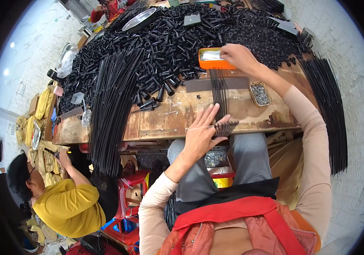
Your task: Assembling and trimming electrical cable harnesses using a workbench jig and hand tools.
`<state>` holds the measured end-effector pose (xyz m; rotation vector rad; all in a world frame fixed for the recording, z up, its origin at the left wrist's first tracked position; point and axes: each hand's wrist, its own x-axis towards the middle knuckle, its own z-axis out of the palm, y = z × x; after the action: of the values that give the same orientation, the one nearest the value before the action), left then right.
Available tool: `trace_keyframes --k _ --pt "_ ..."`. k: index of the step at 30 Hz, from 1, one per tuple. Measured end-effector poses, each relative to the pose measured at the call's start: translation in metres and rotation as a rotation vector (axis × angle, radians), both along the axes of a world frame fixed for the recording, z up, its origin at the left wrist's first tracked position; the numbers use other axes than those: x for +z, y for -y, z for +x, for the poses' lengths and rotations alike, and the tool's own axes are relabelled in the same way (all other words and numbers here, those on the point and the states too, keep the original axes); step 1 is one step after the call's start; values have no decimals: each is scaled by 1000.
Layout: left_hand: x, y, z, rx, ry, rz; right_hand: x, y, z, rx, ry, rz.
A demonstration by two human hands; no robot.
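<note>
My left hand (201,132) lies at the table's near edge with its fingers stretched over a narrow bundle of thin black rods (218,92). The rods' near ends fan out between its thumb and forefinger. A fine pale strip runs sideways under this hand. Farther off, my right hand (235,56) reaches into an orange box (216,65) of thin white strips (211,55). Its fingertips are pinched together over the strips; what they hold is too small to make out. A flat dark bar (238,83) passes beneath the rods.
A small tray of metal bits (259,94) stands right of the rods. Black tubular parts (169,46) are heaped across the back. Thick bundles of black rods (114,97) overhang the table (169,123) at left and right. A person in yellow (69,206) sits at left.
</note>
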<state>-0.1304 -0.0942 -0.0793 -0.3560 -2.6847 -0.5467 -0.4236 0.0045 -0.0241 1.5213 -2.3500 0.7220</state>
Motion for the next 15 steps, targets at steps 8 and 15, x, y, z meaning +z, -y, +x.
trace_keyframes --k 8,15 --pt "13 -2 -12 -31 110 -67 -6 36 -49 -97 79 186" --pt "7 1 -22 -38 87 -186 0 10 -28 -97 -382 61"
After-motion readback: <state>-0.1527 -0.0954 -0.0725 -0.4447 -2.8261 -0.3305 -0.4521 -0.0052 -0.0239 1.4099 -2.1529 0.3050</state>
